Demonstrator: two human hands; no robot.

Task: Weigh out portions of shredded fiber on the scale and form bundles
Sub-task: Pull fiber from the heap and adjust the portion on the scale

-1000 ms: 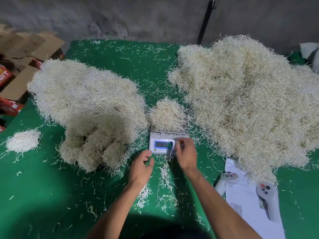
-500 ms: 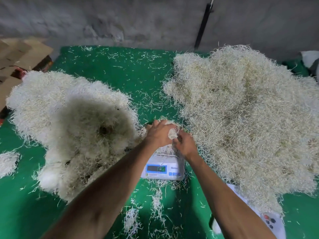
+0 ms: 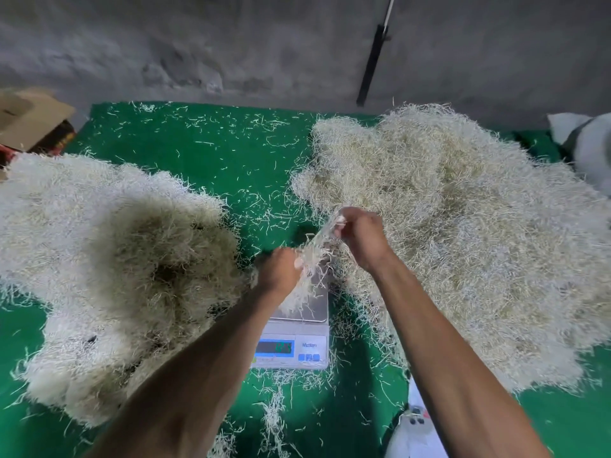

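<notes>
Grey concrete wall [image 3: 231,54] backs a table [image 3: 231,153] covered in green cloth and strewn with loose strands. At its middle, near the front edge, sits a scale [image 3: 294,338] with a steel pan and a lit display whose digits are too blurred to read. Above the pan both hands hold one portion of fiber [image 3: 314,252]: the left hand [image 3: 279,272] grips its lower end with curled fingers, and the right hand [image 3: 362,236], higher and farther back, pinches the upper end, so the strands stretch between them; some trail down onto the pan. A broad left pile [image 3: 109,266] of pale fiber lies just beside the scale, shadowed in its middle, and a larger right pile [image 3: 463,233] spreads on the other side, its edge reaching the scale. Both forearms cross the front of the table and hide part of the scale. A dark pole [image 3: 372,64] leans on the wall. Cardboard [image 3: 29,120] lies at the far left, a white sack [image 3: 588,143] at the far right, and white paper [image 3: 416,434] with a small device shows under the right forearm.
</notes>
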